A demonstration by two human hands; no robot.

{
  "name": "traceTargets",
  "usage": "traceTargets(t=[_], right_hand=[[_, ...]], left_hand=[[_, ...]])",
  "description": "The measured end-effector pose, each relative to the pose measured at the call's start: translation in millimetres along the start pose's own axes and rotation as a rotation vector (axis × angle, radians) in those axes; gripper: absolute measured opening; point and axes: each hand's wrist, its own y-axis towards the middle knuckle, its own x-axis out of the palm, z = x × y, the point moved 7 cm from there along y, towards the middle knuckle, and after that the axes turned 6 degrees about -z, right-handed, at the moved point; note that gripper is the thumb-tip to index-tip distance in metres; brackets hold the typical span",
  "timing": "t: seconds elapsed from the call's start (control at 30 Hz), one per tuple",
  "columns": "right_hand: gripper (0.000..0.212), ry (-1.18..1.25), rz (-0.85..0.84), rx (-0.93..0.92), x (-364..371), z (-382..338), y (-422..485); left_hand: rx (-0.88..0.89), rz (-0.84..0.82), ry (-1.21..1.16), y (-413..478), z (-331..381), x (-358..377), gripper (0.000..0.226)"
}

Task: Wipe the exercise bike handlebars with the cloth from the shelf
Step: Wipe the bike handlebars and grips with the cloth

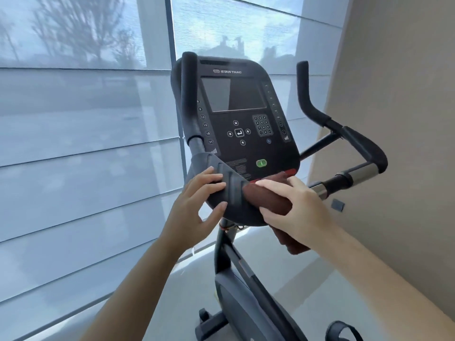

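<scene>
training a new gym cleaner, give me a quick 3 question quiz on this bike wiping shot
1. True or false: the cloth is under the right hand.
2. Where does the left hand rest? A) the upright grip B) the padded handlebar below the console C) the seat
3. What colour is the lit button on the console?

Key: 1 true. 2 B. 3 green.
</scene>
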Motion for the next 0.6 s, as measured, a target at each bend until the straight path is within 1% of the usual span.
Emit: traceTargets(t=[0.1,0.2,0.27,0.3,0.43,0.53,0.6], right_hand=[[0.045,0.09,-0.064,0.007,-8,4,5],[0.044,0.243,-0.01,-0.028,-10,-5,42],[0.043,0.311,0.023,-0.049,-1,-20,74],[0.042,0.327,0.004,-0.053,9,-29,88],[0.038,0.231,-0.172,-0.075,39,-43,109],[0.041,0.169,-0.208,-0.107,30,-33,85],[0.044,0.102,-0.198,-0.128,23,-26,62]], left_hand=[[-0.006,-0.005,0.077,0,-2,-5,0.041],[-0.065,0.004,0.2,-3,-13,-14,0.052],[-0.118,-0.021,0.23,-4,-20,-18,0.058],[-0.134,-0.032,0.227,-4,-23,-19,0.061],[-0.119,-0.067,0.238,-1,-25,-21,0.064],[-0.088,-0.045,0.258,-1,-25,-22,0.063],[-0.061,-0.025,0.271,-3,-25,-21,0.063]])
